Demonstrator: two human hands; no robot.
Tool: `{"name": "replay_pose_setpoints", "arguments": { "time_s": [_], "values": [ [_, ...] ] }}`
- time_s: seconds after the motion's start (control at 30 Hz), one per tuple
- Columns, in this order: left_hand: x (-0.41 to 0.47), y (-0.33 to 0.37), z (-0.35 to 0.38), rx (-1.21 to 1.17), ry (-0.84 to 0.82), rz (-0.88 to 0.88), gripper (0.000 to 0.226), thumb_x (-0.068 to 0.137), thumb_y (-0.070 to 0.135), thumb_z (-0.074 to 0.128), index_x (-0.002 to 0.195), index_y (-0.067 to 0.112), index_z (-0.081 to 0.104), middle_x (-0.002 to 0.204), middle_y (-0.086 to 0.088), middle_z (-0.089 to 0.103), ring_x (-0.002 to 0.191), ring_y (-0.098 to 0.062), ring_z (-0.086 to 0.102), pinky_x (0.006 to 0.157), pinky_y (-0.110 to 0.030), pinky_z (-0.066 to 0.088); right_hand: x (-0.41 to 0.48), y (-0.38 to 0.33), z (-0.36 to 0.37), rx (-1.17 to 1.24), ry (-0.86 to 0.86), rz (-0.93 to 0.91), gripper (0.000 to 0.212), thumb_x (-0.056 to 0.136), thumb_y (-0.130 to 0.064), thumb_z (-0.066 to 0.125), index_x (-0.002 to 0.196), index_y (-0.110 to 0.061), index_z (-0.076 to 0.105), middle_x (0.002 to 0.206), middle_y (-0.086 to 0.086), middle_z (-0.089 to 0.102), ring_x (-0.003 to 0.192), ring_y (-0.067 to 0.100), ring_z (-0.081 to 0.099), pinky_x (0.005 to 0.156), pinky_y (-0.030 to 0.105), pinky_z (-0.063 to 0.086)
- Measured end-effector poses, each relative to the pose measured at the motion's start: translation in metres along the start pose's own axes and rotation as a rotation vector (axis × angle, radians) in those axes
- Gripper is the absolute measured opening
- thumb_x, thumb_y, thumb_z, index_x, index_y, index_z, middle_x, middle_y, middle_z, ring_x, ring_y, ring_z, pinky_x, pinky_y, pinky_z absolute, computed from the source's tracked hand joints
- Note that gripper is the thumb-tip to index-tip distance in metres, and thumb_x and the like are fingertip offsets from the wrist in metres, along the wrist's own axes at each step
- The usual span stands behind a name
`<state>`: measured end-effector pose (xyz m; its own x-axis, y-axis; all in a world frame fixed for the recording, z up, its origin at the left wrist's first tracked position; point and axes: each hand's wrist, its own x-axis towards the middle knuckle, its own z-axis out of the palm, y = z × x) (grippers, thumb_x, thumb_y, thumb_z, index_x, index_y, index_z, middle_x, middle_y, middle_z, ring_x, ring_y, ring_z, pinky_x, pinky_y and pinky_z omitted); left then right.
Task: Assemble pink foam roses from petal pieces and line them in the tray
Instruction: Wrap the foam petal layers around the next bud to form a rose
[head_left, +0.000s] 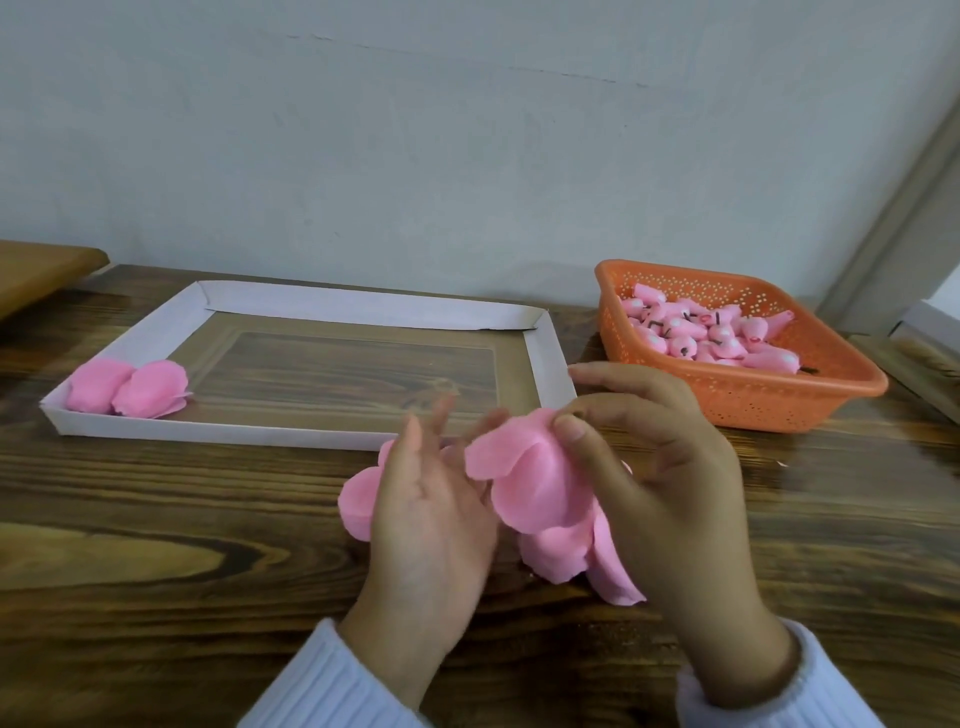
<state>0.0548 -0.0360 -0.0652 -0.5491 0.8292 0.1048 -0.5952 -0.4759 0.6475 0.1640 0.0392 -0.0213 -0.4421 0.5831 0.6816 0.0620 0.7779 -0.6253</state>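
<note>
A cluster of pink foam petals (540, 488) hangs between my hands above the wooden table. My right hand (670, 483) pinches its top between thumb and forefinger. My left hand (431, 509) is beside the cluster with fingers spread and the palm facing it; more pink petals (358, 504) show behind this hand, and whether it grips them I cannot tell. A shallow white cardboard tray (545, 358) lies beyond, with two finished pink roses (130, 387) side by side in its near left corner.
An orange perforated plastic basket (748, 400) at the right holds several pink rose buds (711, 338). The table stands against a pale wall. A wooden board edge (41, 270) shows at far left.
</note>
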Motion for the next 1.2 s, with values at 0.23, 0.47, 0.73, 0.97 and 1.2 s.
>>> {"name": "replay_pose_setpoints", "arguments": {
  "time_s": [0.23,0.47,0.73,0.97,1.2],
  "values": [
    [-0.008,0.017,0.0,0.808,-0.36,0.317,0.081,0.069,0.008,0.064,0.139,0.034,0.031,0.116,0.0,0.064,0.115,-0.022,0.059,0.094,-0.036,0.049,-0.001,-0.004,-0.002,-0.164,-0.331,-0.024,0.008,0.075,-0.032,0.068,0.077,-0.035,0.075,0.144,-0.014,0.041,0.142,0.021,0.022,0.11,0.056,0.024],
    [-0.008,0.017,0.004,0.888,-0.459,0.064,0.094,0.075,0.001,0.071,0.14,0.051,0.025,0.089,-0.019,0.069,0.086,-0.029,0.071,0.079,-0.048,0.058,0.001,-0.003,-0.013,0.094,-0.473,0.128,0.012,0.073,-0.033,0.07,0.083,-0.04,0.075,0.138,-0.029,0.042,0.137,-0.002,0.031,0.109,0.023,0.028],
    [-0.003,0.013,-0.002,0.939,-0.372,0.008,0.078,0.069,0.017,0.076,0.125,0.056,0.039,0.106,0.024,0.066,0.098,-0.003,0.066,0.073,-0.018,0.053,0.001,0.001,-0.01,0.152,-0.345,0.147,0.019,0.078,-0.025,0.075,0.068,-0.041,0.073,0.121,-0.026,0.058,0.128,-0.004,0.044,0.096,0.01,0.036],
    [-0.002,0.011,-0.003,0.994,-0.324,-0.02,0.07,0.069,0.025,0.074,0.108,0.071,0.039,0.09,0.03,0.064,0.071,0.007,0.063,0.058,-0.01,0.047,0.004,0.006,-0.013,0.138,-0.359,0.184,0.007,0.083,-0.032,0.069,0.078,-0.036,0.071,0.098,-0.016,0.065,0.096,0.005,0.063,0.079,0.022,0.05],
    [-0.003,0.003,-0.004,1.112,-0.359,-0.038,0.105,0.074,0.021,0.076,0.133,0.066,0.003,0.099,0.03,0.061,0.074,-0.002,0.067,0.06,-0.021,0.054,0.003,0.01,-0.017,0.054,-0.718,0.081,0.023,0.083,-0.019,0.073,0.097,-0.034,0.063,0.088,-0.01,0.066,0.057,0.007,0.058,0.053,0.012,0.041]
  ]
}}
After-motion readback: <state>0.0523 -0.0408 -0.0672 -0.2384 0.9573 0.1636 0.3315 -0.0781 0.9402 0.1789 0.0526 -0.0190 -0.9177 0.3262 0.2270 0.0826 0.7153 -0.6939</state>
